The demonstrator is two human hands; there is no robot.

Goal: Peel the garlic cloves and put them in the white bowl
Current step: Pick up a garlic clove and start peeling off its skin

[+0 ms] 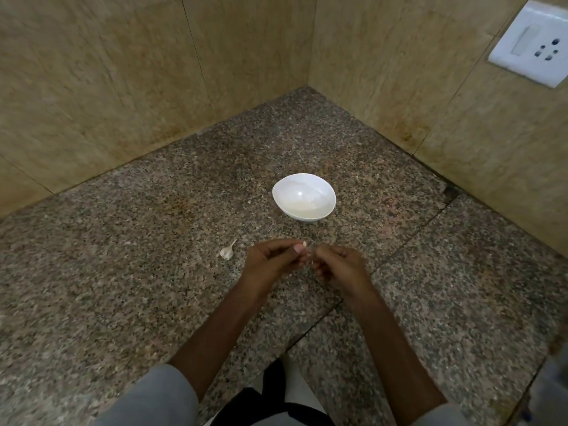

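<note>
Garlic clove (304,243) held in 2 hands, just in front of the white bowl (303,196).
The left hand (270,259) pinches the clove above the granite counter (123,272). The right hand (338,262) curls against it, its grip too blurred to tell. 1 small garlic bulb (226,252) lies to the left.

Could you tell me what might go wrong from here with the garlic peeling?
The garlic clove is pinched at the fingertips of the left hand and right hand, short of the white bowl, so it might slip onto the granite counter. The other garlic piece lies beside the left hand and might get knocked away.
</note>
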